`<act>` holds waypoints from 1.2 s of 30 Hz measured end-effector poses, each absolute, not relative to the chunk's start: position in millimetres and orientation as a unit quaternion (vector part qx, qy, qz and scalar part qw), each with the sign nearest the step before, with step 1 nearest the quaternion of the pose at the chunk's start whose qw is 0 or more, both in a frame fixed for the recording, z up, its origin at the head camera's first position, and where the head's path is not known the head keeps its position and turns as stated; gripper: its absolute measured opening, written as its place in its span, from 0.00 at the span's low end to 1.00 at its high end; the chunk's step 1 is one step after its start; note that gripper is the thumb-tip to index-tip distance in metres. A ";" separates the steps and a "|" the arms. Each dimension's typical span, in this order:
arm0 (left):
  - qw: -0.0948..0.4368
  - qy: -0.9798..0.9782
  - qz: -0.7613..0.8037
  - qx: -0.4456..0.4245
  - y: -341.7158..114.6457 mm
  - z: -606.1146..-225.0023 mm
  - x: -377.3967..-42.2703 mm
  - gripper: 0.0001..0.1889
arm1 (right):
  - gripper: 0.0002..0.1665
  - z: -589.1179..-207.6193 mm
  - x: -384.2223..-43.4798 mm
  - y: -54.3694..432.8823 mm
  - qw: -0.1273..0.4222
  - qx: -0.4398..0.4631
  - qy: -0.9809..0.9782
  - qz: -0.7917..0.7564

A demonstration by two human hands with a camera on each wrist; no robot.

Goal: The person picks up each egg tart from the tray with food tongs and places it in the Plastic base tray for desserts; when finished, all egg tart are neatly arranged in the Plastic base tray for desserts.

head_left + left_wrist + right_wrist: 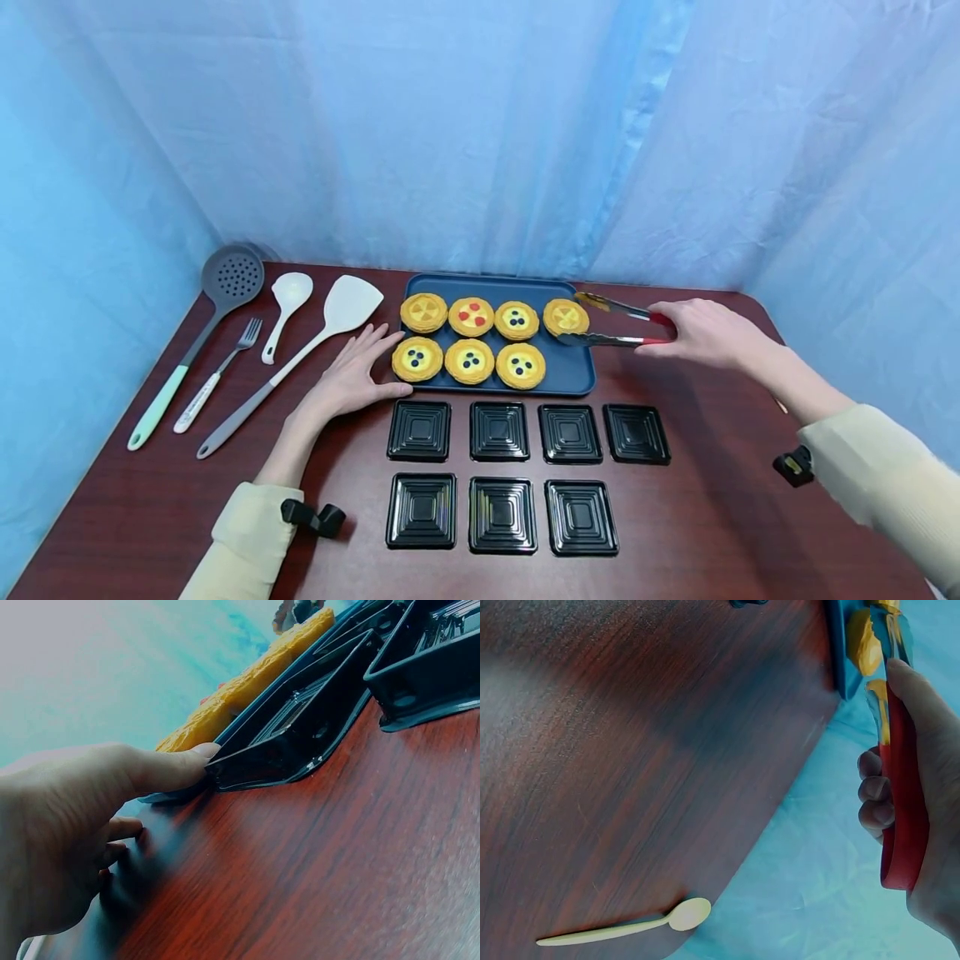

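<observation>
My right hand (708,333) grips tongs (600,340) with red handles. Their metal arms are spread around the rightmost tart (566,316) in the back row, topped with yellow wedges. In the right wrist view, fingers and thumb wrap the tongs' red handle (907,795). That tart sits on a blue tray (573,367) along with several others, including a red-topped tart (472,317) and dark-berry tarts (417,358). At the tray's left end, my left hand (345,379) rests with fingers spread and extended, thumb (176,771) at the front left corner.
Several square black plastic trays (420,431) stand in two rows before the blue tray. To the left lie a slotted skimmer (232,277), a fork (217,375), a white ladle (291,292) and a white spatula (348,304). A pale spoon (690,913) lies near the table's right edge.
</observation>
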State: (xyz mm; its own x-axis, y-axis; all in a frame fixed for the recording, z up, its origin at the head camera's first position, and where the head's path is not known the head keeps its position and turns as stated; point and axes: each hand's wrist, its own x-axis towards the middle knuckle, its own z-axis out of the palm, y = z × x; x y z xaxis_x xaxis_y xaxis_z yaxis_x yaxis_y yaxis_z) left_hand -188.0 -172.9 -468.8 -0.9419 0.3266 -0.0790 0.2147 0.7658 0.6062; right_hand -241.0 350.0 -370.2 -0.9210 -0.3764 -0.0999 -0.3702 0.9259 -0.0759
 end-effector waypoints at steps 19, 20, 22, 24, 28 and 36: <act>0.090 0.936 0.308 0.141 -173.7 -467.6 -188.3 0.48 | 0.30 -372.4 -252.3 341.9 0.062 -0.214 0.975 -0.005; 0.090 0.937 0.308 0.141 -173.8 -467.5 -188.3 0.48 | 0.30 -372.6 -252.4 342.0 0.061 -0.215 0.975 -0.004; 0.091 0.937 0.307 0.141 -173.9 -467.7 -188.3 0.48 | 0.30 -373.0 -252.4 342.2 0.059 -0.214 0.975 -0.006; 0.091 0.937 0.307 0.142 -173.8 -467.8 -188.4 0.48 | 0.30 -372.7 -252.8 342.7 0.059 -0.219 0.974 -0.005; 0.092 0.936 0.309 0.142 -173.3 -467.9 -189.1 0.48 | 0.28 -371.6 -253.5 344.0 0.066 -0.222 0.973 -0.007; 0.093 0.934 0.314 0.143 -172.3 -467.3 -188.5 0.48 | 0.27 -371.9 -253.1 345.4 0.070 -0.228 0.971 -0.010</act>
State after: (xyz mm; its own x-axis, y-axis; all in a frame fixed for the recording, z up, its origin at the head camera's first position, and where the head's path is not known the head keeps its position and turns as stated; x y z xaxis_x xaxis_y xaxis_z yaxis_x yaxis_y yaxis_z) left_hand -188.5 -172.3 -467.3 -0.9417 0.3259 -0.0829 0.2094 0.7612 0.6138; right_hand -253.1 345.4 -371.9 -0.8864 -0.4441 -0.1310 -0.4414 0.8959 -0.0503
